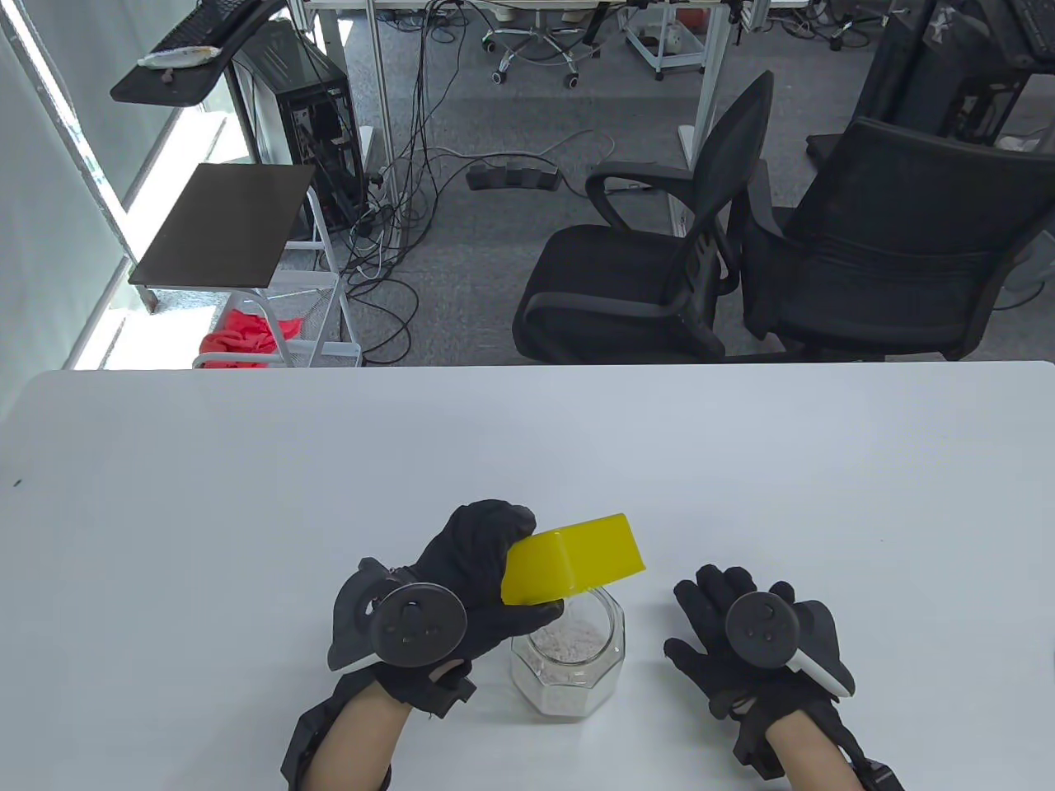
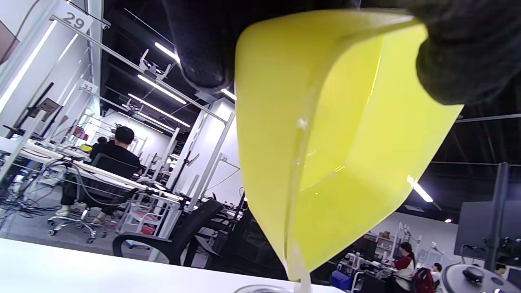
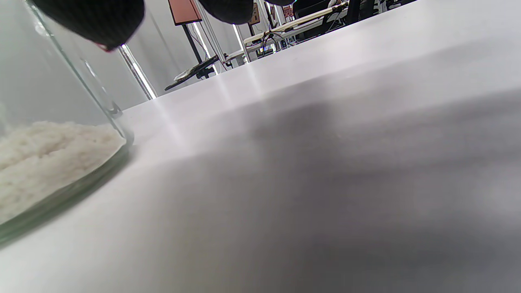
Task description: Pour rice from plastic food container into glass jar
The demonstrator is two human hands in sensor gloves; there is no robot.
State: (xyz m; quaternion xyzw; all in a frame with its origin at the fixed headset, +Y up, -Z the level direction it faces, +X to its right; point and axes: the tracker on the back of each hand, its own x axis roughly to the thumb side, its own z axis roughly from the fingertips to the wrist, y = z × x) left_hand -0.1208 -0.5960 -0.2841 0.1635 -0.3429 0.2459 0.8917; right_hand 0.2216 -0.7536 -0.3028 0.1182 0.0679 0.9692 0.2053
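My left hand (image 1: 470, 568) grips a yellow plastic container (image 1: 573, 556), tipped nearly upside down over the mouth of a glass jar (image 1: 569, 659). The jar stands on the white table near the front edge and holds white rice (image 1: 567, 638). In the left wrist view the container (image 2: 346, 142) fills the frame, and a thin stream of rice (image 2: 299, 268) runs off its lower corner. My right hand (image 1: 725, 626) rests flat on the table just right of the jar, fingers spread, holding nothing. The right wrist view shows the jar's wall (image 3: 81, 73) with rice (image 3: 49, 150) inside.
The white table (image 1: 527, 461) stretches wide behind and beside the jar. Two black office chairs (image 1: 659, 272) stand beyond its far edge. A small side stand (image 1: 222, 222) and a computer tower are at the far left.
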